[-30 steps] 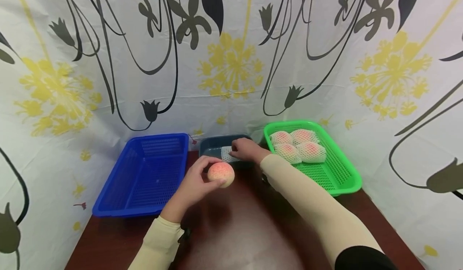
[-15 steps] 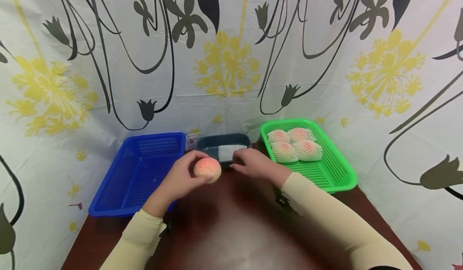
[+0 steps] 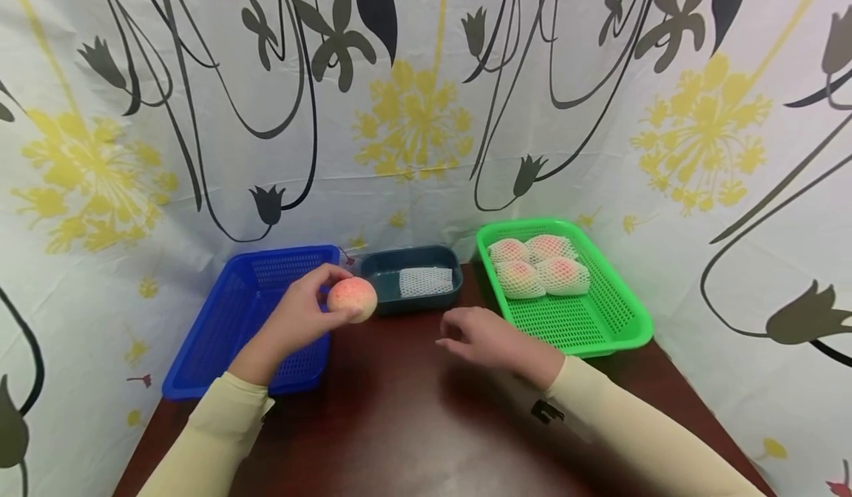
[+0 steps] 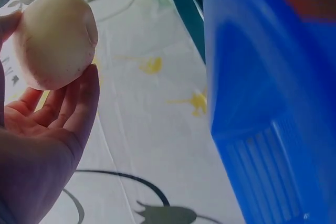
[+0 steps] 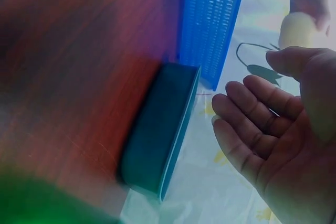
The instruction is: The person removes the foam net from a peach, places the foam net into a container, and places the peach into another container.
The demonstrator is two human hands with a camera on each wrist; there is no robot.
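Note:
In the head view my left hand (image 3: 299, 310) holds a pink and cream peach (image 3: 353, 299) between thumb and fingers, raised near the right side of the blue basket (image 3: 193, 379). The left wrist view shows the pale side of the same peach (image 4: 55, 40) above the curved fingers. Over the table, in front of the dark teal tray (image 3: 379, 306), my right hand (image 3: 495, 340) holds nothing. Its fingers are loosely bent, and the palm of the right hand (image 5: 283, 135) shows bare in the right wrist view. A white foam net (image 3: 426, 282) lies in the teal tray.
At the right stands a green basket (image 3: 579, 327) with several net-wrapped peaches (image 3: 522, 279) grouped at its back left. A patterned white cloth (image 3: 413, 208) hangs right behind the baskets and tray. The dark red-brown table (image 3: 413, 423) reflects light.
My right hand has drawn back from the foam net in the tray toward me and to the right, without the net. The left hand has carried the peach leftward, toward the blue basket.

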